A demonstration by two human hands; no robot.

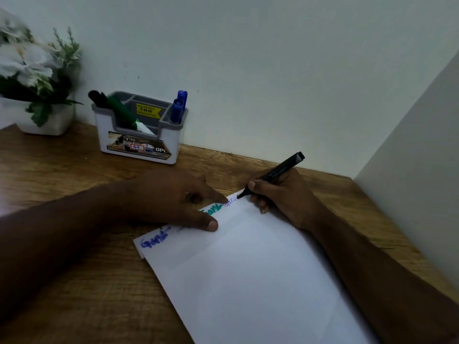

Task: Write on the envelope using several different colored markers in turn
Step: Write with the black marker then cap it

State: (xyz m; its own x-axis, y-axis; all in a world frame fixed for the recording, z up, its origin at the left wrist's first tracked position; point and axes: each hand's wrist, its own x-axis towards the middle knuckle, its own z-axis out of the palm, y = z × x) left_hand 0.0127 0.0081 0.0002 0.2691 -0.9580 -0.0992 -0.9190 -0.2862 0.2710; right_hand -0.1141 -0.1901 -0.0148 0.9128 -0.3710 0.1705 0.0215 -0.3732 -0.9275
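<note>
A large white envelope lies slanted on the wooden desk. Along its top edge it bears a blue word, a green word and a thin blue word. My left hand lies across the envelope's top edge, fingers straight, pressing it down. My right hand grips a black marker, whose tip touches the envelope's far corner. A white and grey pen holder stands at the back, with a green marker, a black marker and two blue markers in it.
A white pot of white flowers stands at the back left corner of the desk. A pale wall rises right behind the desk, and a side wall closes it in on the right.
</note>
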